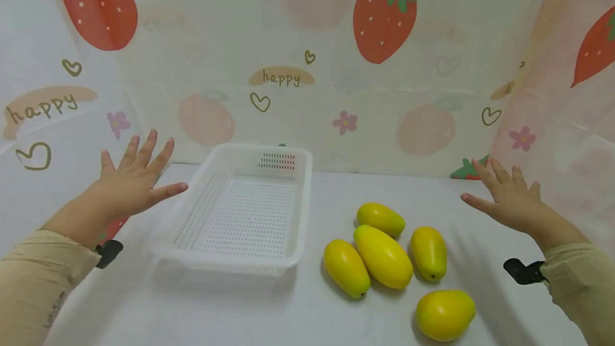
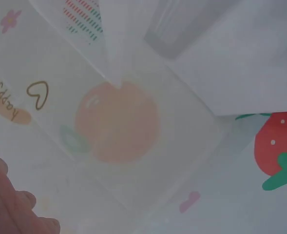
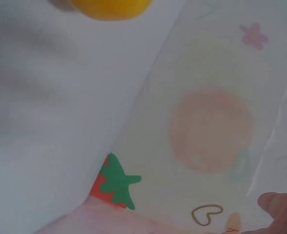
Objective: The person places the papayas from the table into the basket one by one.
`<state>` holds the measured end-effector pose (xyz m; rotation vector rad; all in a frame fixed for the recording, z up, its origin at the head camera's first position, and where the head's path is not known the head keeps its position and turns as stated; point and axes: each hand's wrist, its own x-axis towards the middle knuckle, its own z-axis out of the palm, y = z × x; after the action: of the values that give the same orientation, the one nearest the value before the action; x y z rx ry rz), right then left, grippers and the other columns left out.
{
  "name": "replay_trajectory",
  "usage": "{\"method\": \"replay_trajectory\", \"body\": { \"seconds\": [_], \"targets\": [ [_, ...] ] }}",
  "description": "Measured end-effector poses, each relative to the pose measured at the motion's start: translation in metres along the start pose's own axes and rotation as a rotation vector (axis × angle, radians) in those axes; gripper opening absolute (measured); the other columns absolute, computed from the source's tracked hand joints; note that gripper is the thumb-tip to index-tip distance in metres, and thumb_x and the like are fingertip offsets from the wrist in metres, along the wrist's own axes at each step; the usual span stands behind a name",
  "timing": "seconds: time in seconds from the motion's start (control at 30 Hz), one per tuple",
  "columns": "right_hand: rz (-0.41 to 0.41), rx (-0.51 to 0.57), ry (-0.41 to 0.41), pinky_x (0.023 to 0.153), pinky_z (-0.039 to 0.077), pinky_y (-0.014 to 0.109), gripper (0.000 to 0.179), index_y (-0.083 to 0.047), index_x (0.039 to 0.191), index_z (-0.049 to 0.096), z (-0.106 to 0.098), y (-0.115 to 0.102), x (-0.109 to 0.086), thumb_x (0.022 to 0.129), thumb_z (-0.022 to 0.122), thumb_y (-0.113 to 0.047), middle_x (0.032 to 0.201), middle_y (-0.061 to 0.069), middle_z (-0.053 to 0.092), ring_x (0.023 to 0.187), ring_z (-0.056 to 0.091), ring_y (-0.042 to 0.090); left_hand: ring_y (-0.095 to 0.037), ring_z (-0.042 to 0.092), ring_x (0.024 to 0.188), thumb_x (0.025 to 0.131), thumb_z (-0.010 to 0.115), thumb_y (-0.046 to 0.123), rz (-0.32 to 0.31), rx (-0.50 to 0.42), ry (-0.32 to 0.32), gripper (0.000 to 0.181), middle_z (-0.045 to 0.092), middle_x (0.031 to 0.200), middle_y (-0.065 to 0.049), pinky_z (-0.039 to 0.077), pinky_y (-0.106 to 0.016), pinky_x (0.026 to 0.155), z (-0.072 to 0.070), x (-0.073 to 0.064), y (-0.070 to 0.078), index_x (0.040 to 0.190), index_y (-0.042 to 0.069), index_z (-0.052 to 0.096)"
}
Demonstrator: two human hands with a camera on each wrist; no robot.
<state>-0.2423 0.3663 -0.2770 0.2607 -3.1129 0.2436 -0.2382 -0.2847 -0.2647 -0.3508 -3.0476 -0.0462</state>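
Observation:
In the head view my left hand (image 1: 127,186) is held up with its fingers spread, just left of a white perforated plastic basket (image 1: 308,202), and holds nothing. My right hand (image 1: 516,202) is likewise raised with spread fingers at the right, and holds nothing. Between basket and right hand, several yellow, oval, mango-like fruits lie on the white table. A large one (image 1: 383,257) lies amid three others, and a rounder one (image 1: 445,315) sits nearer the front. Fingertips (image 2: 16,204) show at the lower left of the left wrist view. Part of a yellow fruit (image 3: 114,7) tops the right wrist view.
A sheet printed with strawberries, hearts and "happy" hangs as a back wall (image 1: 288,132) behind the white table (image 1: 230,314). Similar printed walls stand at the left (image 1: 29,186) and right (image 1: 576,175). Dark straps hang at both wrists.

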Motion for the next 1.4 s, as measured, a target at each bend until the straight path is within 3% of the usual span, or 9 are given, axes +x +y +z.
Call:
{"method": "replay_trajectory", "body": {
  "seconds": [0.3, 0.5, 0.8, 1.0, 1.23, 1.4],
  "targets": [
    [-0.001, 0.035, 0.014, 0.082, -0.013, 0.078, 0.086, -0.022, 0.145, -0.015, 0.002, 0.001, -0.003, 0.09, 0.041, -0.057, 0.146, 0.025, -0.02, 0.121, -0.023, 0.059, -0.033, -0.037, 0.126, 0.083, 0.034, 0.072, 0.021, 0.021, 0.012, 0.096, -0.035, 0.144, -0.005, -0.034, -0.063, 0.081, -0.002, -0.004, 0.005, 0.144, 0.019, -0.018],
    [-0.006, 0.04, 0.021, 0.083, -0.012, 0.078, 0.086, -0.021, 0.145, -0.015, 0.005, 0.0, -0.002, 0.09, 0.041, -0.057, 0.146, 0.025, -0.02, 0.122, -0.021, 0.06, -0.034, -0.034, 0.128, 0.082, 0.035, 0.072, 0.03, 0.026, 0.012, 0.097, -0.033, 0.146, -0.006, -0.033, -0.063, 0.082, 0.006, -0.01, 0.006, 0.144, 0.019, -0.018],
    [-0.02, 0.047, 0.025, 0.084, -0.012, 0.077, 0.086, -0.021, 0.146, -0.012, 0.006, -0.003, -0.002, 0.09, 0.042, -0.056, 0.147, 0.023, -0.02, 0.122, -0.019, 0.06, -0.039, -0.022, 0.133, 0.083, 0.041, 0.069, 0.083, 0.05, 0.055, 0.096, -0.023, 0.15, -0.009, -0.013, -0.075, 0.089, 0.024, -0.026, 0.01, 0.147, 0.017, -0.009],
    [-0.024, 0.066, 0.026, 0.084, -0.012, 0.077, 0.085, -0.02, 0.146, -0.011, 0.009, -0.001, -0.003, 0.09, 0.043, -0.055, 0.147, 0.023, -0.02, 0.123, -0.02, 0.058, -0.038, -0.019, 0.135, 0.084, 0.042, 0.066, 0.141, 0.012, 0.067, 0.094, -0.016, 0.152, -0.01, -0.006, -0.075, 0.092, 0.045, -0.034, 0.013, 0.147, 0.016, -0.006],
    [-0.031, 0.077, 0.03, 0.084, -0.012, 0.077, 0.085, -0.022, 0.146, -0.011, 0.012, 0.001, -0.003, 0.09, 0.044, -0.054, 0.147, 0.022, -0.02, 0.124, -0.019, 0.058, -0.039, -0.017, 0.135, 0.085, 0.044, 0.064, 0.147, -0.075, 0.015, 0.094, -0.011, 0.152, -0.014, -0.021, -0.069, 0.091, 0.064, -0.042, 0.019, 0.147, 0.015, -0.006],
    [-0.032, 0.082, 0.031, 0.084, -0.012, 0.077, 0.085, -0.023, 0.146, -0.012, 0.011, 0.001, -0.005, 0.09, 0.044, -0.053, 0.147, 0.022, -0.02, 0.124, -0.018, 0.058, -0.037, -0.016, 0.136, 0.083, 0.044, 0.066, 0.144, -0.092, 0.001, 0.097, -0.011, 0.153, -0.012, -0.023, -0.065, 0.093, 0.071, -0.044, 0.023, 0.147, 0.014, -0.006]
  ]
}}
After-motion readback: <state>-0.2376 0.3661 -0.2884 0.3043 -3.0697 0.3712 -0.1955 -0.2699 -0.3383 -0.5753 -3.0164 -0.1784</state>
